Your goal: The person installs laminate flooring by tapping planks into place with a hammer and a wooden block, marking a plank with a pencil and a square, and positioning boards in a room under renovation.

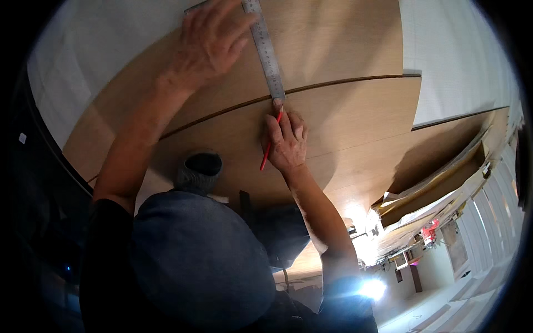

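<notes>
A steel ruler (267, 55) lies across a wood-look floor plank (338, 39), its near end at the dark gap between that plank and the nearer plank (361, 111). Over the far plank, my left hand (208, 47) has its fingers apart, the fingertips close beside the ruler's left edge; whether they touch it I cannot tell. My right hand (287, 141) grips a red pencil (266, 152), the tip pointing toward the ruler's near end. One fingertip of this hand meets the end of the ruler. A dark edge shows partly behind my left hand at the top.
White underlay sheeting (449, 55) lies beyond the planks. My knee (200, 250) and a grey-socked foot (194, 175) are close below my hands. An open long cardboard box (438, 191) lies at right, near a bright lamp (373, 289).
</notes>
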